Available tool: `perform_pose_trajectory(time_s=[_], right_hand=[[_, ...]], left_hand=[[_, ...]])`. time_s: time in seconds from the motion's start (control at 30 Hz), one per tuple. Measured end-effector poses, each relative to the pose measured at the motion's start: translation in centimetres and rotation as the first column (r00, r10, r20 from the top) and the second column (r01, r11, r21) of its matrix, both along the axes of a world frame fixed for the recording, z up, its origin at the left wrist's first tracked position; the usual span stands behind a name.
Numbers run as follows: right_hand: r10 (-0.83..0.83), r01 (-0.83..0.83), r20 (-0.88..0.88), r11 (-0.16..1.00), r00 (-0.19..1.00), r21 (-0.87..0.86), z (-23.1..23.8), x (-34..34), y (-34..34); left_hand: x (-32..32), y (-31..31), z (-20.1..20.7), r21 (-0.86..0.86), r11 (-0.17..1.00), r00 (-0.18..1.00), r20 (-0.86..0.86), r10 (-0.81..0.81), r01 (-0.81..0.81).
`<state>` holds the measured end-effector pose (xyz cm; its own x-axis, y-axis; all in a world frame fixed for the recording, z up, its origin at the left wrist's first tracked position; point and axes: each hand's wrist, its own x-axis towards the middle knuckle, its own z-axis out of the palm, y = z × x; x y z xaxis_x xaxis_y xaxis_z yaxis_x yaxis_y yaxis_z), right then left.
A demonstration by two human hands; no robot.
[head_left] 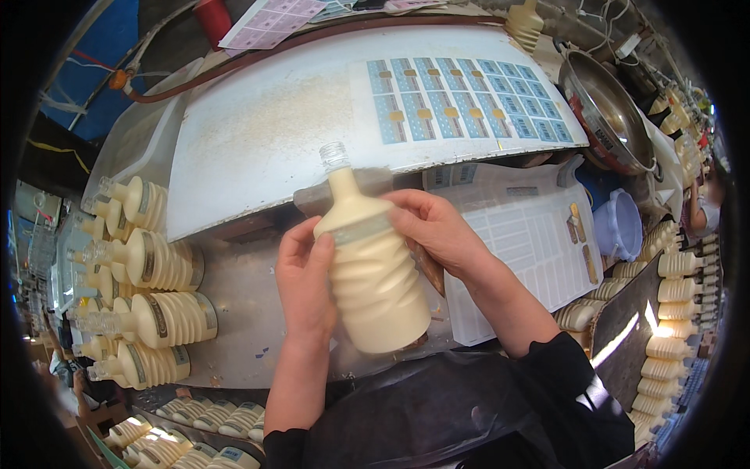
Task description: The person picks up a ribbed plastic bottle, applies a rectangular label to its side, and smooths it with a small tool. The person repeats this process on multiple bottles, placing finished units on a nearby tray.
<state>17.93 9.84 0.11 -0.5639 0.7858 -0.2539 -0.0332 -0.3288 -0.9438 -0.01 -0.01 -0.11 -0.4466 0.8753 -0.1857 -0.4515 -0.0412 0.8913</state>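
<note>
A cream-coloured bottle (375, 273) with a twisted, ribbed body and a clear threaded neck stands tilted between my two hands, in front of my apron. A greyish, translucent label band (363, 234) runs across its shoulder. My left hand (303, 262) grips the bottle's left side, thumb on the end of the band. On the other side, my right hand (430, 223) has its fingers pressed on the band's right end. Behind the neck lies a grey cloth or pad (312, 199) at the board's edge.
A white board (258, 148) carries a sheet of blue labels (437, 102). Right of my hands lies a mostly bare label backing sheet (516, 250). Several labelled bottles (168, 320) are stacked at left. A steel basin (609, 109) and a pale bucket (619, 227) stand at right.
</note>
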Motion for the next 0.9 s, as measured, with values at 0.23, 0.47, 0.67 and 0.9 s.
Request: perform_pose_trajectory(time_s=[0.23,0.47,0.67,0.9], right_hand=[[0.014,-0.014,-0.015,1.000,1.000,-0.011,0.1,0.1,0.0],[-0.030,0.030,0.000,0.999,1.000,0.019,-0.1,-0.2,-0.4],[-0.182,0.177,-0.098,0.983,0.978,-0.059,0.3,2.7,2.0],[-0.284,0.243,-0.013,0.794,0.959,0.558,6.4,-3.8,-0.4]], left_hand=[[0.0,0.0,-0.1,-0.015,1.000,1.000,0.000,0.008,-0.008],[0.0,0.0,-0.4,0.021,1.000,1.000,0.029,0.002,-0.003],[0.0,-0.2,0.0,0.014,0.999,0.994,0.099,-0.043,0.041],[-0.3,0.0,-0.9,0.064,0.992,0.987,0.112,-0.116,0.110]])
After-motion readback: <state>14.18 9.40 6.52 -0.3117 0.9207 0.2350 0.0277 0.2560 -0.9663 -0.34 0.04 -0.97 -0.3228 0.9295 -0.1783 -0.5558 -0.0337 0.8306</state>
